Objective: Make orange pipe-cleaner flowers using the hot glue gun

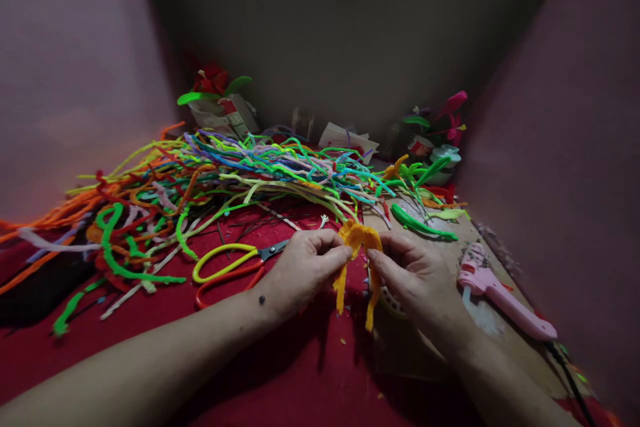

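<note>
Both my hands pinch one orange pipe cleaner (pixel 361 240) bent into an arch, its two ends hanging down over the red cloth (pixel 280 360). My left hand (pixel 305 267) grips the arch's left side with closed fingers. My right hand (pixel 410 273) pinches its right side. Beside my left hand lie scissors (pixel 235 263) with yellow and red handles. A big heap of coloured pipe cleaners (pixel 225 180) spreads behind them.
A pink glue gun (pixel 500 297) lies on a brown board (pixel 500 340) at the right, its cord trailing toward me. Green pipe-cleaner leaves (pixel 423 227) sit on the board. Finished flowers stand at the back left (pixel 213 83) and back right (pixel 450 117). Walls close in on both sides.
</note>
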Demonstrator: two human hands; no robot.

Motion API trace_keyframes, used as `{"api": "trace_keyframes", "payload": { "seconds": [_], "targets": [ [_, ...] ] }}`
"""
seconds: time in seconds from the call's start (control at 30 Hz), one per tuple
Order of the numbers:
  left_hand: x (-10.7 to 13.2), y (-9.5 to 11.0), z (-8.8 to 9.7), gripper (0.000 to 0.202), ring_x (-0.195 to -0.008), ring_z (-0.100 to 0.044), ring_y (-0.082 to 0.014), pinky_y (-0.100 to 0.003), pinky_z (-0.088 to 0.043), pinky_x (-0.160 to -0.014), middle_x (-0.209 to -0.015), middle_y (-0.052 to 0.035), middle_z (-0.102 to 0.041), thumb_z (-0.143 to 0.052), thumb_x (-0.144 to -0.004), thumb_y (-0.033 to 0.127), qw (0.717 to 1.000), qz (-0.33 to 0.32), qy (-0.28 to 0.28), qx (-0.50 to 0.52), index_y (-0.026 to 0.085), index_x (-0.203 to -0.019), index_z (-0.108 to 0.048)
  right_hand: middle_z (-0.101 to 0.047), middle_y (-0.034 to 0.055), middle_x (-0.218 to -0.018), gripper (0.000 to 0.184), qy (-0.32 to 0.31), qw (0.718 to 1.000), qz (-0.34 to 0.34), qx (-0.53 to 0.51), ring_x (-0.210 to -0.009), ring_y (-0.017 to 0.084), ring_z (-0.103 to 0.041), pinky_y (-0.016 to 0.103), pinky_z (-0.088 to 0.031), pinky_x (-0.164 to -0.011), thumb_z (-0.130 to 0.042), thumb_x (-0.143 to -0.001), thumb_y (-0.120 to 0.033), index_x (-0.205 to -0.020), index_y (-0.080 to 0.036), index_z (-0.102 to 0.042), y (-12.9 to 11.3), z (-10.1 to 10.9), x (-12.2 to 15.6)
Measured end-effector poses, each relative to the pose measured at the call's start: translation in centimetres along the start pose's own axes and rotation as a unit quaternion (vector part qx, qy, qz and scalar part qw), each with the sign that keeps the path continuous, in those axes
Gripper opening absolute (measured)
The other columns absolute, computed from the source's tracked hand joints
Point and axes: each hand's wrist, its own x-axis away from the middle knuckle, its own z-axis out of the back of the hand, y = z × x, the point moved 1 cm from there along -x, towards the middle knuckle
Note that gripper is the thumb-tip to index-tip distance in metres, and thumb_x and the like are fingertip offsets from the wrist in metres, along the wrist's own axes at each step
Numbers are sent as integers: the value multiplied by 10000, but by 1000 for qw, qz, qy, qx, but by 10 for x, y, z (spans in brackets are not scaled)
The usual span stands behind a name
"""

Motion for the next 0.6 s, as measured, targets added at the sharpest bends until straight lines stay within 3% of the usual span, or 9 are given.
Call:
{"api": "trace_keyframes", "payload": {
  "seconds": [0.13,0.33,0.6],
  "targets": [
    [1,1,0,211,-382,-324,-40,-167,-250,-371,-469,68,-413,-563,-733,302,1000,-4,2,-9,147,-597,-519,-698,37,-913,232,10,999,20,28,-795,179,-637,275,-485,-719,-553,-791,-206,-992,-196,-668,-3,-1,3],
    [0,1,1,197,-386,-331,-43,-164,-259,-371,-472,65,-422,-556,-737,299,1000,-9,3,-25,149,-610,-537,-686,11,-776,254,-2,996,19,89,-786,186,-623,283,-473,-717,-507,-820,-211,-1017,-203,-668,-6,-2,6],
    [1,-1,1,197,-380,-340,-44,-167,-264,-369,-469,66,-430,-542,-747,294,999,-37,5,-39,152,-610,-540,-650,15,-758,268,-10,999,-15,50,-674,158,-570,250,-455,-602,-511,-826,-274,-1029,-192,-665,-3,-6,8]
  ]
}}
